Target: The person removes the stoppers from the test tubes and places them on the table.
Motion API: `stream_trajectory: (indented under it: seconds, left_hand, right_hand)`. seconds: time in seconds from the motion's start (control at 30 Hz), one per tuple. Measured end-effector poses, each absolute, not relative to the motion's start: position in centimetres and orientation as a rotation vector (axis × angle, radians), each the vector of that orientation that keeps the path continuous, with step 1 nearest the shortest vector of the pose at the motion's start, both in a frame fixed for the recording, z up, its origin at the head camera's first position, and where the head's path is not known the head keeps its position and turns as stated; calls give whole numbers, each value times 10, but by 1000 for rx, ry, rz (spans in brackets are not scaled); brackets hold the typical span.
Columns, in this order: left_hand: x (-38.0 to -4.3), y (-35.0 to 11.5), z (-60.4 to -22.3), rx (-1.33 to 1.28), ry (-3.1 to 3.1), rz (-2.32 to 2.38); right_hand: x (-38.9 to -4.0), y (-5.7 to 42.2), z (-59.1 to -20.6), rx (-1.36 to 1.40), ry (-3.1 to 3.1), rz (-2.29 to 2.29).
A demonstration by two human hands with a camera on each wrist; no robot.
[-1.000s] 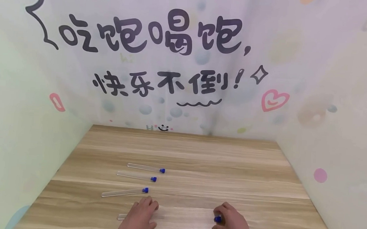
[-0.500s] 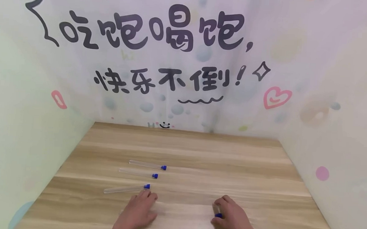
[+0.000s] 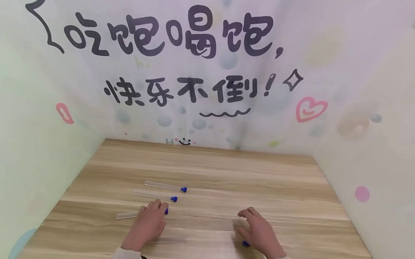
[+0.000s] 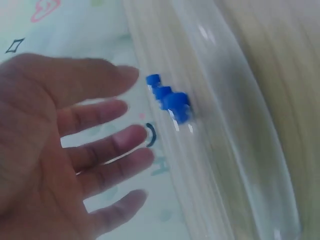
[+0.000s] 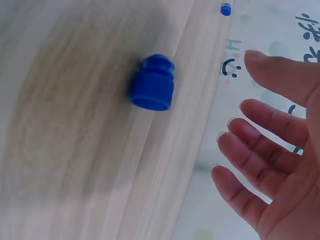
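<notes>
My left hand (image 3: 147, 225) hovers over the nearest of three capped test tubes (image 3: 125, 215), covering its middle; its blue cap peeks out beside the fingertips. In the left wrist view the hand (image 4: 75, 145) holds nothing, its fingers spread and loosely bent. An uncapped clear test tube (image 3: 170, 241) lies in front, partly behind that hand, and looms large as a clear tube (image 4: 245, 110) up close. A loose blue cap (image 3: 245, 243) sits on the table under my right hand (image 3: 260, 234). The right wrist view shows this cap (image 5: 153, 84) apart from the relaxed fingers.
Two more capped test tubes, a farther one (image 3: 164, 186) and a nearer one (image 3: 152, 195), lie on the wooden table (image 3: 261, 179). A printed cloth wall (image 3: 193, 132) stands at the back, with pale walls at both sides.
My left hand has moved forward and left, from the uncapped tube to over the nearest capped one. My right hand has moved forward, its fingers coming away from the loose cap.
</notes>
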State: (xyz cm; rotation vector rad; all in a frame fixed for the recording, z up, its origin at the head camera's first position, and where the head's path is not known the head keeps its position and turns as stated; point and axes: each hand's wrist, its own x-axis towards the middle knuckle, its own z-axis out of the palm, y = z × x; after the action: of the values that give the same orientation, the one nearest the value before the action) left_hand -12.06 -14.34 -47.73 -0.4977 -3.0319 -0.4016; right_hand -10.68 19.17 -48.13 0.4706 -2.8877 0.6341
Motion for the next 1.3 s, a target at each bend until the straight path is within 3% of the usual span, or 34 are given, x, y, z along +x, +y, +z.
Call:
stream_trajectory:
  seconds: [0.5, 1.3]
  left_hand:
    - [-134, -170, -482, -281, -3162, -491]
    - [-141, -186, -487, -330, -3141, -479]
  right_hand:
    - [-123, 190, -495, 438, -2880, 603]
    - [-133, 173, -490, 489, -2882, 542]
